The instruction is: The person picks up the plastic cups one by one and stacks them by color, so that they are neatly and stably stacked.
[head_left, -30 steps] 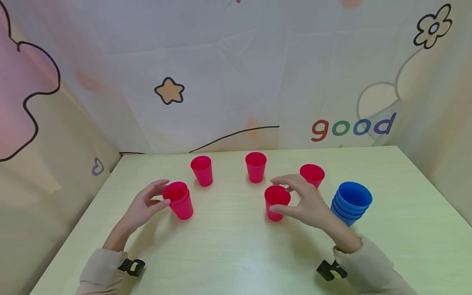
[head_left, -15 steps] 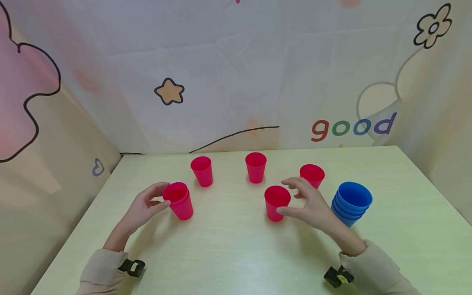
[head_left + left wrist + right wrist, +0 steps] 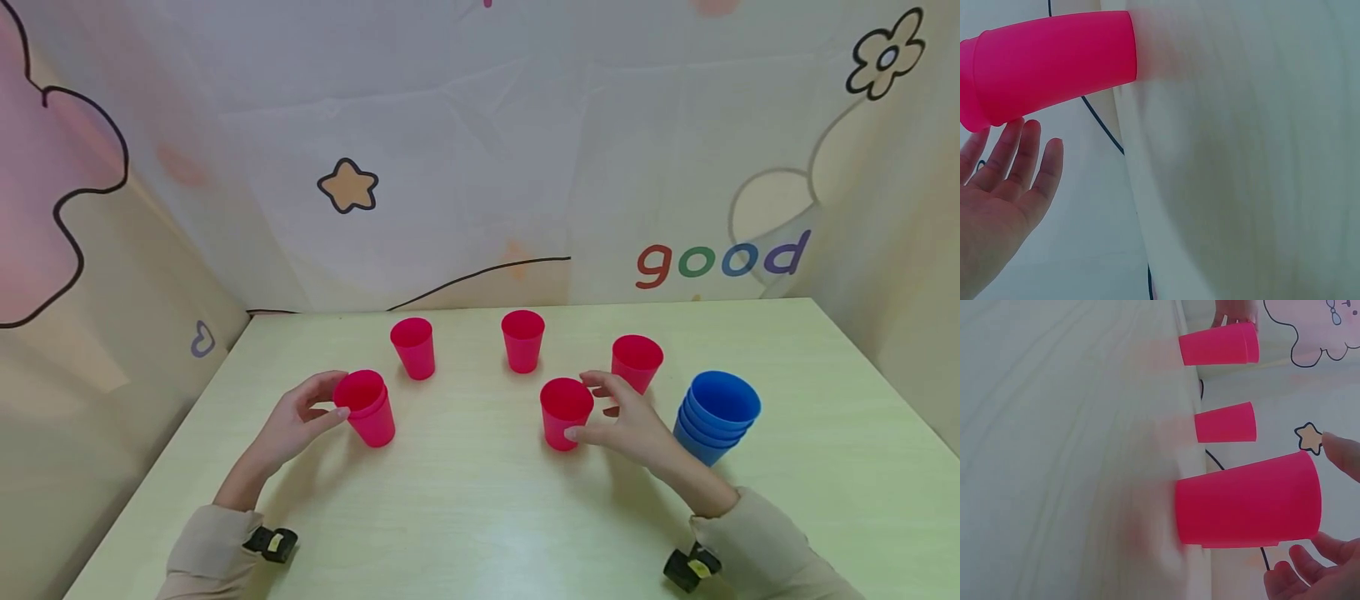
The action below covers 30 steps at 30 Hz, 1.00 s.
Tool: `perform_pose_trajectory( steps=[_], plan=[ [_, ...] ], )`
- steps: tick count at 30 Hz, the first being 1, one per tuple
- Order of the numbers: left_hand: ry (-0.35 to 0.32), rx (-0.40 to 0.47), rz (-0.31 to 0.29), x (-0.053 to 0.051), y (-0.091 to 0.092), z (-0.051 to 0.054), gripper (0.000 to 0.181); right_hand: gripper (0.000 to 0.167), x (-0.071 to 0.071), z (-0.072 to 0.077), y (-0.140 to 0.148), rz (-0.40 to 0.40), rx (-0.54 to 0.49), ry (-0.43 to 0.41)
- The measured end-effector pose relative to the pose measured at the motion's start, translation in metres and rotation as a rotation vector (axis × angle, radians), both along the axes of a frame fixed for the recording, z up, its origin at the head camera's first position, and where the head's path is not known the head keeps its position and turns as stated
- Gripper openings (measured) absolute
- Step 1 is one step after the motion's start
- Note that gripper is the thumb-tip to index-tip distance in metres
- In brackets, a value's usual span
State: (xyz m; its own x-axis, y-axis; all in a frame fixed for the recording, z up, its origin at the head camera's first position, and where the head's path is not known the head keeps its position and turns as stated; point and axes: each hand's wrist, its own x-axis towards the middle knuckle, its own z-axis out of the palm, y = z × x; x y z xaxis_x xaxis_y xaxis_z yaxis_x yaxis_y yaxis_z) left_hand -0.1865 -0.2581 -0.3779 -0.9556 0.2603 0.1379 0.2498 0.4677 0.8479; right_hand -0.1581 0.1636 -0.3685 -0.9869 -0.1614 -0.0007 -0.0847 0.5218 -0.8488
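My left hand (image 3: pixel 300 417) is at the left side of two nested red cups (image 3: pixel 367 408), which stand upright on the table. Its thumb and forefinger meet the rim, while in the left wrist view the other fingers (image 3: pixel 1022 156) reach loosely toward the cups' side. On the right, my right hand (image 3: pixel 630 425) spreads around a single red cup (image 3: pixel 566 412). The thumb is in front of that cup and the forefinger at its far rim. In the right wrist view, a gap shows between the thumb (image 3: pixel 1341 453) and the red cup (image 3: pixel 1247 500).
Three more red cups stand farther back: a left one (image 3: pixel 414 348), a middle one (image 3: pixel 522 342) and a right one (image 3: pixel 637 360). A stack of blue cups (image 3: pixel 720 408) stands beyond my right hand. The table (image 3: pixel 465 517) meets a printed cloth (image 3: pixel 480 167) behind.
My right hand has drawn back a little to the right, then narrowed its thumb and fingers around the single red cup. My left hand and all the cups stay put.
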Motion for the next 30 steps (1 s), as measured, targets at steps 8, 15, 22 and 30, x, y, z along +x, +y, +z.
perform_pose_trajectory(
  steps=[8, 15, 22, 30],
  plan=[
    [-0.009, 0.003, -0.009, -0.001, 0.0, -0.001, 0.054, 0.078, -0.003, -0.006, 0.0, -0.012, -0.018, -0.022],
    [-0.017, -0.006, 0.0, 0.0, 0.0, -0.001, 0.054, 0.076, -0.005, -0.007, 0.001, -0.021, -0.012, -0.026],
    [-0.025, -0.005, 0.001, 0.0, 0.0, 0.0, 0.055, 0.079, -0.006, -0.01, 0.001, -0.001, -0.017, -0.041],
    [-0.026, 0.004, 0.003, 0.0, 0.0, 0.0, 0.055, 0.078, -0.006, -0.014, 0.0, 0.013, -0.028, -0.019]
  ],
)
